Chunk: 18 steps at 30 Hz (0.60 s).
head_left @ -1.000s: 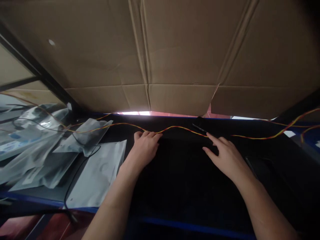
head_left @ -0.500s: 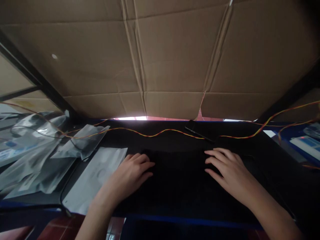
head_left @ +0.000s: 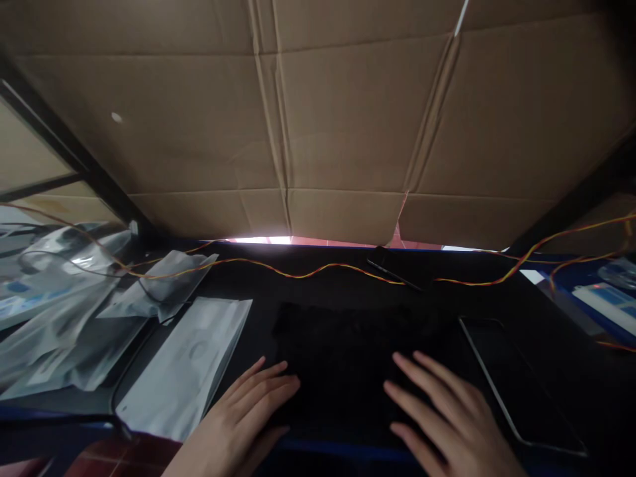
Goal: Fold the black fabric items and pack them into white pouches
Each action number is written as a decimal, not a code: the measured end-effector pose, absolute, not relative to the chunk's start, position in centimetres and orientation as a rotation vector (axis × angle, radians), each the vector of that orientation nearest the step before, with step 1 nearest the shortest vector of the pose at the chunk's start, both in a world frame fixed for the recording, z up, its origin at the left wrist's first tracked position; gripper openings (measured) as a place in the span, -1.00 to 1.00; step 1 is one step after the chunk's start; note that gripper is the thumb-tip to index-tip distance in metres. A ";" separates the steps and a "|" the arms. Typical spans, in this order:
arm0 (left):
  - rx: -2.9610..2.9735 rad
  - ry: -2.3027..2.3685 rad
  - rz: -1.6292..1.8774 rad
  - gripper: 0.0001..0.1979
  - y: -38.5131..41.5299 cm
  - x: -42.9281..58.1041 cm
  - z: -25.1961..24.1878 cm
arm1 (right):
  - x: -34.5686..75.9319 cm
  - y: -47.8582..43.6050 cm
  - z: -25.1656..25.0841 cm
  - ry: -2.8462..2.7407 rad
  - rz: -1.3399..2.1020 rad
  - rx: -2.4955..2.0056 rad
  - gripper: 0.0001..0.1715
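Note:
A dark black cloth-like piece with a ragged fuzzy far edge lies flat on the black tabletop; its near outline is lost in the dark. My left hand rests over its near left side, palm down with fingers stretched. Over the near right side lies my right hand, fingers spread and palm down. Neither hand has anything visibly gripped. Just right of my right hand is a black smartphone with a light frame.
White plastic packets and clear bags cover the left side. A red and yellow twisted wire crosses the back, passing a second dark phone-like device. Cardboard slants overhead. A white-blue device sits far right.
Both hands have drawn back toward the near table edge, along the black piece. The smartphone at right, earlier mostly covered by my right arm, now shows fully.

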<state>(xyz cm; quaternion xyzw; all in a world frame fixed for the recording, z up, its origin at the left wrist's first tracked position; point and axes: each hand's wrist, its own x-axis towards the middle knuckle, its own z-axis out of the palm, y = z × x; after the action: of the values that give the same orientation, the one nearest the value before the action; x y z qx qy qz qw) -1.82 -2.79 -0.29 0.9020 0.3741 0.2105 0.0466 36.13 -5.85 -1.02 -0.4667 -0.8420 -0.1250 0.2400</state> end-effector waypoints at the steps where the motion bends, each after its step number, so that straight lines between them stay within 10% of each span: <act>1: 2.732 1.132 0.647 -0.68 -2.9 -2.0 -0.4 | 35.3 -6.2 -1.0 -2.330 -0.321 -1.260 -0.68; 18: 2.796 1.289 0.802 -0.35 0.4 2.3 3.3 | 32.3 -2.2 -1.5 -2.035 -0.061 -1.612 -0.66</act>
<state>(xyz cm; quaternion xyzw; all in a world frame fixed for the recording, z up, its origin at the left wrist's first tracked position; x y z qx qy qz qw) 2.29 0.37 3.27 0.8786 0.4052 0.2520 -0.0200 32.31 -2.22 -1.46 -0.5978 -0.7548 -0.0227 0.2692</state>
